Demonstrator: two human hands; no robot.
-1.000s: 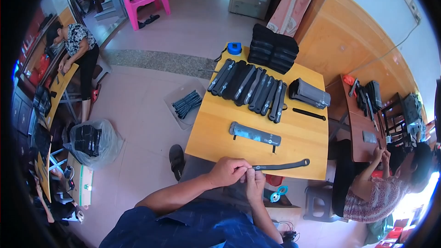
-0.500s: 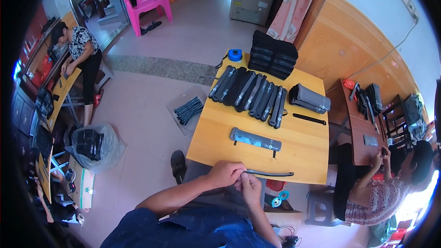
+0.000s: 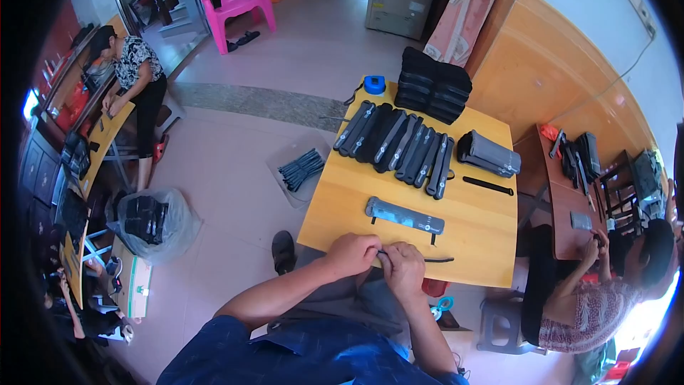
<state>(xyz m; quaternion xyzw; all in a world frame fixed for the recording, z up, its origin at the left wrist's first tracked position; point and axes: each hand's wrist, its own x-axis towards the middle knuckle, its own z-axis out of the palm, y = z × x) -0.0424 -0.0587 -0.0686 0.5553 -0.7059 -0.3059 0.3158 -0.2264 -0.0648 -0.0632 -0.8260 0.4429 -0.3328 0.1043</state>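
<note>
A narrow black strap (image 3: pixel 439 260) is held near the front edge of the yellow table (image 3: pixel 320 221). My left hand (image 3: pixel 353 254) is closed, pinching one end of it. My right hand (image 3: pixel 405 267) is closed on it just beside the left, and the free end sticks out to the right. Beyond my hands lies a flat grey sleeve-like pouch (image 3: pixel 405 215) with short black tabs showing below its lower edge. Another black strap (image 3: pixel 488 185) rests to the right, in front of a folded grey bundle (image 3: pixel 488 153).
A row of rolled grey-black pouches (image 3: pixel 395 146) spans the table's far half, with a black stack (image 3: pixel 433 85) and a blue tape measure (image 3: pixel 374 85) behind. Dark straps (image 3: pixel 301 170) fill a floor bin at left. Co-workers sit at left (image 3: pixel 139 71) and right (image 3: pixel 595 314).
Both hands have moved slightly up and over the table edge with the strap. My right hand has slid right along it, covering more of it. The view has shifted a little.
</note>
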